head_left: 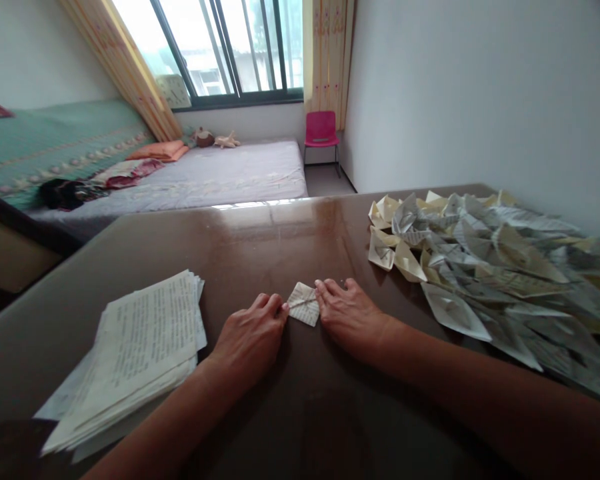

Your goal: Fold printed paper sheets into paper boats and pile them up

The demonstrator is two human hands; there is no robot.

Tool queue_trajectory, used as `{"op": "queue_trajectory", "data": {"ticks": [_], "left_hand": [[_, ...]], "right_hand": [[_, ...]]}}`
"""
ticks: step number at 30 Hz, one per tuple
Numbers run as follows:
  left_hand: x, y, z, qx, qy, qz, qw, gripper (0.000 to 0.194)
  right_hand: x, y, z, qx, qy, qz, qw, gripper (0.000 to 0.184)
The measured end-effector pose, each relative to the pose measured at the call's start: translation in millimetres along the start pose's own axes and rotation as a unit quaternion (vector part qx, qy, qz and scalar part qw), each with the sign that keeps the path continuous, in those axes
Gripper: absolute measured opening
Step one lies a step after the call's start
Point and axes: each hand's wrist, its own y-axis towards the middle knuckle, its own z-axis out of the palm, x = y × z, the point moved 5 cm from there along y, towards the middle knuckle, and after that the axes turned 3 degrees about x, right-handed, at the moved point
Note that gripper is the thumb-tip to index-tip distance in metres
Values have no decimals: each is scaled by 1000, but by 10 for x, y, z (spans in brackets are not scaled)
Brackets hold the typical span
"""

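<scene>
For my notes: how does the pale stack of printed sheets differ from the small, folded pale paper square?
The stack is larger than the square. The stack's top sheet lies unfolded; the square is folded. The stack sits farther left, while the square lies between the left hand and right hand. Both are printed paper.

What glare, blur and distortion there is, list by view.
Head view: the window is partly washed white; same view: glare streaks the table near its far edge; same view: print on the folded paper is too soft to read; same view: the left curtain slants, perhaps from lens distortion.
</scene>
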Motion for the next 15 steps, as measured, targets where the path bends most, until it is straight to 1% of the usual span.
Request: {"op": "queue_trajectory", "data": {"ticks": [2, 4, 6, 9, 11, 12, 14, 15], "left_hand": [[30, 4, -4, -3, -15, -7, 1000, 32], [59, 23, 0, -11, -33, -12, 999, 27], [86, 54, 15, -26, -47, -18, 998, 25], [120, 102, 55, -59, -61, -25, 996, 27], [137, 127, 94, -79, -72, -22, 994, 26], [146, 138, 114, -88, -82, -21, 993, 26], [183, 159, 140, -114, -118, -33, 986, 22], [212, 168, 140, -136, -145, -48, 979, 19]], "right_hand": [[-106, 43, -62, -31, 45, 11, 998, 27], [-224, 91, -95, -79, 88, 54, 991, 27], [-279, 138, -76, -118, 118, 79, 983, 30], [-270, 204, 20, -142, 180, 76, 970, 28], [-276, 239, 90, -147, 260, 80, 951, 23], [-282, 254, 118, -146, 308, 78, 937, 19], [-295, 282, 136, -153, 401, 64, 901, 11], [-301, 294, 124, -162, 435, 53, 884, 8]]}}
